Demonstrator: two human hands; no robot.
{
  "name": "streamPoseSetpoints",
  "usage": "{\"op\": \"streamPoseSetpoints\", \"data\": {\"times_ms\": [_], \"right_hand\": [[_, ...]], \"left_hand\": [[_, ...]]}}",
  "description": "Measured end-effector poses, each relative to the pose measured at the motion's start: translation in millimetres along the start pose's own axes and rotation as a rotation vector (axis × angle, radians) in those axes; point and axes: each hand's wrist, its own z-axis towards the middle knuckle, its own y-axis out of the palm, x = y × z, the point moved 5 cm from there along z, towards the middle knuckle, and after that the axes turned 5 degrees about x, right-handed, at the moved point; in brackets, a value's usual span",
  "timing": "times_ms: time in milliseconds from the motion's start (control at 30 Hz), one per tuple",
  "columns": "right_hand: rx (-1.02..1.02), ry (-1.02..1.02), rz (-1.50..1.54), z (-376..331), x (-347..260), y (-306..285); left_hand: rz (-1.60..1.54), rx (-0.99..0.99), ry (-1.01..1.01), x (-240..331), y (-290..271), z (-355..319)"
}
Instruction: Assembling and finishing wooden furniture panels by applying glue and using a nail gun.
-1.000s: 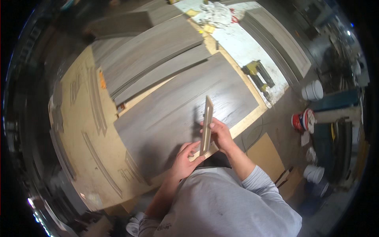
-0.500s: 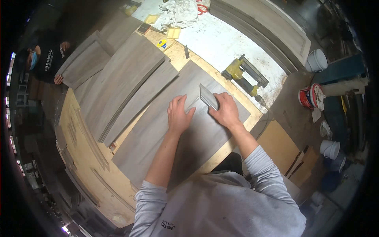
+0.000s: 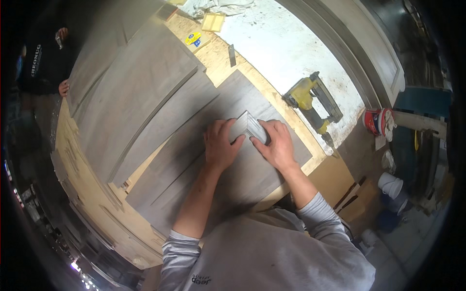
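Note:
A small light-grey layered pad [image 3: 256, 127] with a ribbed edge is held between my two hands, over a flat grey-brown wood-grain panel [image 3: 242, 162]. My left hand [image 3: 222, 145] has its fingers and thumb closed on the pad's left side. On its right side, my right hand [image 3: 277, 145] grips with the thumb near the lower edge and the fingers curled behind. Whether the pad is folded or made of several layers I cannot tell. Its underside is hidden.
Left of my panel lie more grey-brown panels [image 3: 145, 77], with another person's hand [image 3: 63, 88] at the far left one. A yellow nail gun [image 3: 313, 104] rests on the white surface to the right. Beyond stand a red bucket [image 3: 373, 121] and a white bucket [image 3: 390, 184].
My left hand, earlier apart from the pad with fingers spread, now grips its left side. The pad has turned and shows a wider face. The view has shifted.

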Motion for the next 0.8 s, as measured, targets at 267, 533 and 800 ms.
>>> {"op": "streamPoseSetpoints", "data": {"times_ms": [267, 533, 800], "right_hand": [[0.073, 0.027, 0.03, 3.3, 3.8, 9.7], [0.039, 0.073, 0.022, 4.5, 7.1, 10.1], [0.036, 0.075, 0.02, 5.1, 4.0, 9.2]], "left_hand": [[-0.004, -0.022, 0.052, -1.3, -2.9, 0.9], [-0.028, -0.042, 0.074, 0.4, -5.4, 4.5], [-0.002, -0.057, 0.095, -1.6, -4.1, 2.4]]}}
